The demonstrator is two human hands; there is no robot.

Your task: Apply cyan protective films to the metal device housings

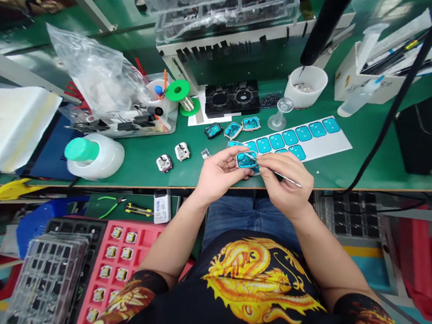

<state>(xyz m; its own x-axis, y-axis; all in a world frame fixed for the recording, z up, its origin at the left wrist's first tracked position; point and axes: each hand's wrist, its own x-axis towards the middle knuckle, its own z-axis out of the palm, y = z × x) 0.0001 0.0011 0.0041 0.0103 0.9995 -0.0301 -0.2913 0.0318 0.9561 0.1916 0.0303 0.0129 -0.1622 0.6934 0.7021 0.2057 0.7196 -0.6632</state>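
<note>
My left hand (220,173) is closed on the edge of a small watch case (246,160) with a bright blue face, held just above the bench's front edge. In my right hand (287,184) is a thin silver pen-like tool (290,181), gripped like a pencil; its tip lies over the blue face. I cannot tell whether it is tweezers or a pick. Behind my hands lies a white sheet (335,141) bearing rows of blue rounded-square stickers (289,137). Similar blue-faced cases (232,129) sit left of the sheet.
Two cases (182,151) lie farther left, near a white bottle with a green cap (96,156). A solder spool (187,99), a black fixture (232,100) and a white cup (305,88) stand behind. A black cable (382,121) hangs at right. Below left is a pink tray (144,243).
</note>
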